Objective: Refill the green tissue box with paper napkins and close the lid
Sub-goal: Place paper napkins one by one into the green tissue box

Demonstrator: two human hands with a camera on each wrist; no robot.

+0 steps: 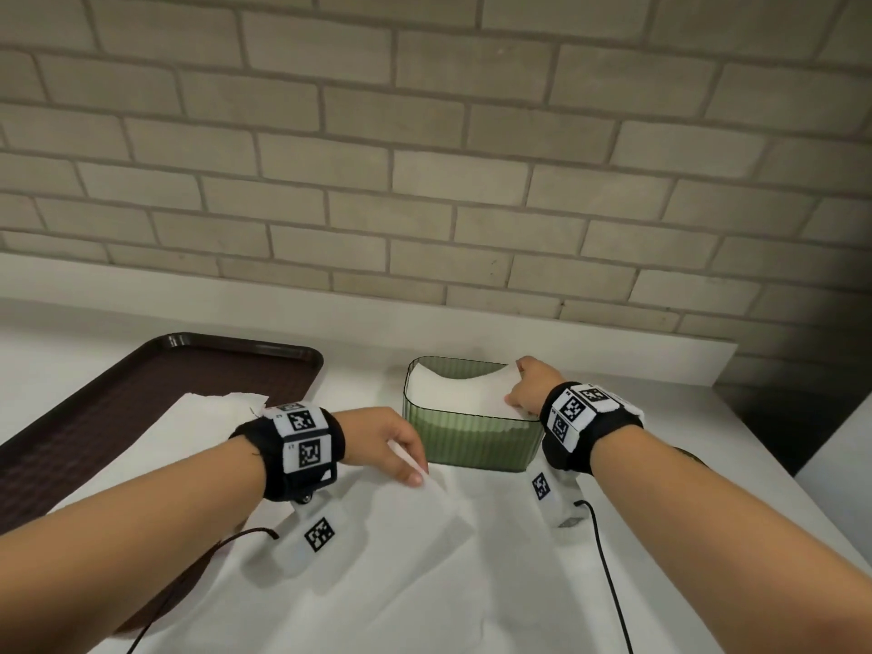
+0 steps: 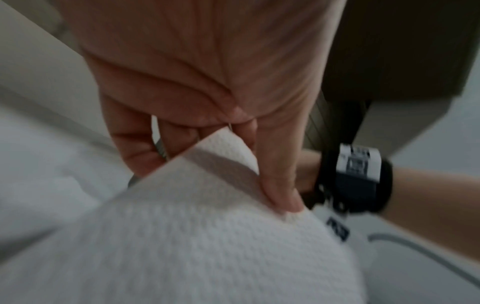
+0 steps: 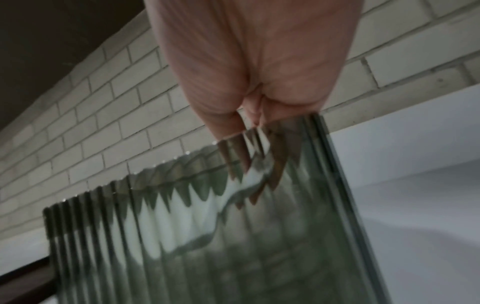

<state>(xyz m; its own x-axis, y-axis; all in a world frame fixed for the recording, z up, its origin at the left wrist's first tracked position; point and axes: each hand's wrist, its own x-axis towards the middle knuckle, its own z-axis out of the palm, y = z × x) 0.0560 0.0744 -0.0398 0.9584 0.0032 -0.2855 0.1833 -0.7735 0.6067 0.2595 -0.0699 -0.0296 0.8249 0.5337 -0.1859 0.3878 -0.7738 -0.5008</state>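
The green tissue box point(image 1: 467, 439), ribbed and see-through, stands lid-off on the white table point(image 1: 363, 365), right of centre and near the brick wall point(image 1: 424, 134). A white napkin point(image 1: 460, 394) lies in its open top, far-left corner dipping inside, right edge up at the box's right rim.

Right hand point(image 1: 531, 387) is at that right rim, fingers curled and pinching the napkin's right edge. In the right wrist view the fingers point(image 3: 226, 121) reach down behind the ribbed wall point(image 3: 207, 236); the tips blur through the plastic, so the exact grip there can't be told.

Left hand point(image 1: 394, 443) sits just left of the box, near side. It pinches the corner of another napkin point(image 1: 424, 516) lying on the table; thumb point(image 2: 279, 181) on top, fingers point(image 2: 135, 148) curled under, per the left wrist view. That sheet's corner is lifted, the rest lies flat toward the near edge.

More white napkins point(image 1: 207, 417) lie to the left, partly over a dark brown tray point(image 1: 141, 394) at the table's left side. Both wrists wear black bands w/ square marker tags point(image 1: 306, 453), and thin black cables point(image 1: 608, 573) trail toward the near edge.
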